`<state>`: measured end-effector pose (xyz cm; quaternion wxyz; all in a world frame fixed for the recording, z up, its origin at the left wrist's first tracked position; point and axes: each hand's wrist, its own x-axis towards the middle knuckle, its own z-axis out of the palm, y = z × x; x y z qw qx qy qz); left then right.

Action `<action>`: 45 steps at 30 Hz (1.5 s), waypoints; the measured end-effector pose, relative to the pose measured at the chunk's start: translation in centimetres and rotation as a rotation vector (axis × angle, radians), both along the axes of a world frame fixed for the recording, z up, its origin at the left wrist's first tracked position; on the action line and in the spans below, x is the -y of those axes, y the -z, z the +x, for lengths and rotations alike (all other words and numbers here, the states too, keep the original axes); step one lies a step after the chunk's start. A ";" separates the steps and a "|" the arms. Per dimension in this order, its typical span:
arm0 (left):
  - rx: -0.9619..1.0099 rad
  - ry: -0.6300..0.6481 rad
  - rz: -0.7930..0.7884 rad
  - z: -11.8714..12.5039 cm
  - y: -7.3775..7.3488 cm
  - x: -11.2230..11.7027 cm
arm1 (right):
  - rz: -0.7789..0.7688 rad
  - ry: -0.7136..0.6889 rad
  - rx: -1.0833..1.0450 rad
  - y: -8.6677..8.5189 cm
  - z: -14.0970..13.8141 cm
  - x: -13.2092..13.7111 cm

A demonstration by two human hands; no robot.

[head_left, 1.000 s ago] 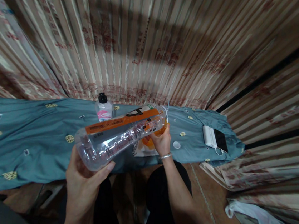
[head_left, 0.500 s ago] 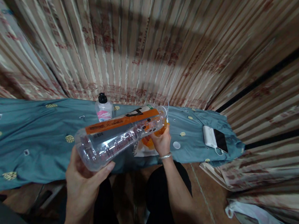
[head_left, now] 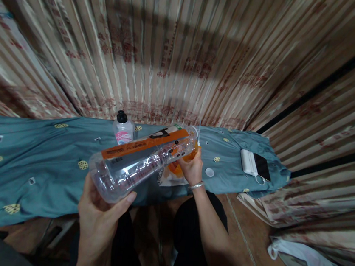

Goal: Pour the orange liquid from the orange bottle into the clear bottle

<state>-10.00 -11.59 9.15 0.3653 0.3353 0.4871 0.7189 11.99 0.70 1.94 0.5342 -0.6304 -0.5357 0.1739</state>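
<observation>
My left hand (head_left: pixel 100 218) is closed around the base of a large clear plastic bottle (head_left: pixel 137 173) with an orange and grey label. The bottle is tilted, its neck up and to the right. At the neck, my right hand (head_left: pixel 193 167) is closed on an orange-handled tool (head_left: pixel 199 149); a thin pale blade-like strip rises from it beside the bottle mouth. The fingers hide much of the tool, so its exact kind is unclear. Beneath that hand lies a white packet (head_left: pixel 172 181) with orange print, partly covered.
A teal patterned cloth (head_left: pixel 56 153) covers the bench. On it stand a black-capped bottle (head_left: pixel 124 130) with a pink label, a round white cap (head_left: pixel 209 172), and a white power bank (head_left: pixel 248 162) beside a dark phone (head_left: pixel 261 166). Pleated curtains (head_left: pixel 173 55) hang close behind.
</observation>
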 end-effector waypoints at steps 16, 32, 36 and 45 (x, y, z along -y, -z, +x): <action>0.006 -0.011 -0.034 0.1 0.0 0.1 | 0.005 -0.020 0.006 -0.1 0.0 0.0; 0.001 -0.007 -0.042 0.1 -0.1 0.2 | -0.022 -0.010 0.022 -0.3 0.1 0.0; -0.010 0.003 -0.038 0.1 -0.1 0.1 | -0.018 0.000 0.035 -0.2 0.1 0.0; -0.012 -0.006 -0.029 0.1 -0.2 0.0 | -0.007 -0.006 0.036 0.1 0.1 -0.1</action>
